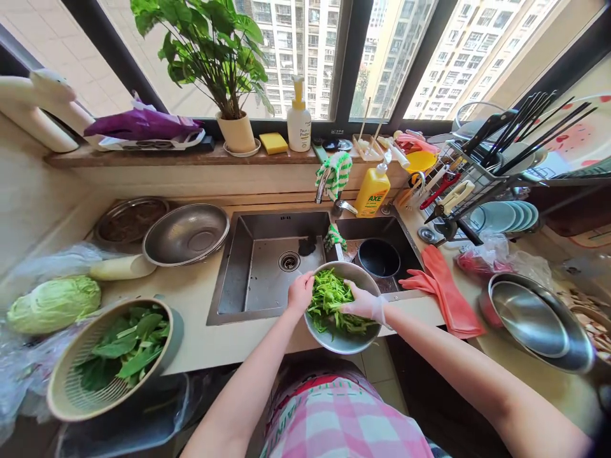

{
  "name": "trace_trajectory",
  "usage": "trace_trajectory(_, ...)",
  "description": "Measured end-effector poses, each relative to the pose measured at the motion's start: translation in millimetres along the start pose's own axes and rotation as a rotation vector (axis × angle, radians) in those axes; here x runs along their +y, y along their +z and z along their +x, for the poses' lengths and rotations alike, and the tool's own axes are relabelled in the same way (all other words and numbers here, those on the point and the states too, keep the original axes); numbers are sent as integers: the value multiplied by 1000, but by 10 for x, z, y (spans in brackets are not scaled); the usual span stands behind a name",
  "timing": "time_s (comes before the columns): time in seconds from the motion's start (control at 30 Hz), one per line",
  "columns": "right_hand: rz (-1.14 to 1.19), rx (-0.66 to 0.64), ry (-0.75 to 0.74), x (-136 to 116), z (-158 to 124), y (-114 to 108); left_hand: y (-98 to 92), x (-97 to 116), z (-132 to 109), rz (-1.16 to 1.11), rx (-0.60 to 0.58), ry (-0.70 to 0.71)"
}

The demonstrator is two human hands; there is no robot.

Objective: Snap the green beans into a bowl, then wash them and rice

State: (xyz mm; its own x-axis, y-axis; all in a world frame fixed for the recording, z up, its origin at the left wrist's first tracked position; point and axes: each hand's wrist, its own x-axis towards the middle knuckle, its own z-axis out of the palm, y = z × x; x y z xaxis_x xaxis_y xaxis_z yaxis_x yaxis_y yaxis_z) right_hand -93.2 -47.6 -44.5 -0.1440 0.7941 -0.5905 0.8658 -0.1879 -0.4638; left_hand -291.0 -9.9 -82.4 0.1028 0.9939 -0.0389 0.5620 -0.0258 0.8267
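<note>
Kitchen, daylight, with windows facing high-rise blocks. We note a pale stone counter [200,299] carrying a stainless-steel double sink [248,280].

Hands: The left hand [300,292] is closed on the near-left rim of a round stainless-steel bowl [344,343], with the fingers curled over the edge and the thumb outside. The right hand [365,304] rests inside the bowl, half open, its fingers loosely bent and sunk among the cut green stems and leaves [329,305] that fill it. We cannot tell whether it has a bunch gripped. The bowl sits at the front lip of the sink, in line with the divider between the two basins, and partly overhangs the counter's front edge.

Writing: A yellow squeeze bottle [373,191] behind the right basin reads "AXE" in dark letters. A white pump bottle with a yellow head [299,121] on the sill carries a label that is too small for us to read. The pink checked apron [334,420] shows a band of lettering, which is cut off and not legible.

Surroundings: A beige slotted colander of broad green leaves [114,356] stands at the near left, and a pale green cabbage [53,304] lies beyond it. A pair of pink rubber gloves [443,286] lies on the counter to the right of the sink.
</note>
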Motion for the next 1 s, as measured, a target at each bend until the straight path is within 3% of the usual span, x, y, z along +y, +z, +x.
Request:
trace_trajectory(0.1, -201, 115, -68, -107, -120, -124, -57, 5, -66, 34, -4, -59)
trace_trajectory(0.17, -377, 156, -204, -212, -182, -101, -54, -2, -195, 62, 28, -98)
trace_trajectory(0.27, -583, 122, -520, -356, -191, 83, -5, -26, -381, 64, 81, -96)
trace_trajectory(0.33, -677, 99, -625, -406, -123, 244, 28, -35, -431, 42, 93, -106)
trace_trajectory(0.47, -754, 63, -489, -397, 112, 449, 45, -15, -361, 32, 59, -79)
trace_trajectory(0.63, -680, 55, -375, -398, 201, 394, -17, 22, -290, 38, 51, -57)
trace_trajectory(0.73, -628, 62, -369, -469, 11, 287, -87, 31, -407, -48, -138, -227)
trace_trajectory(0.8, -583, 58, -350, -517, -169, 219, -120, 26, -537, -215, -342, -414)
trace_trajectory(0.87, -504, 64, -297, -542, -337, 171, -128, 10, -663, -390, -474, -543)
trace_trajectory(1.0, -243, 151, -181, -488, -586, 201, -91, -25, -803, -464, -442, -522)
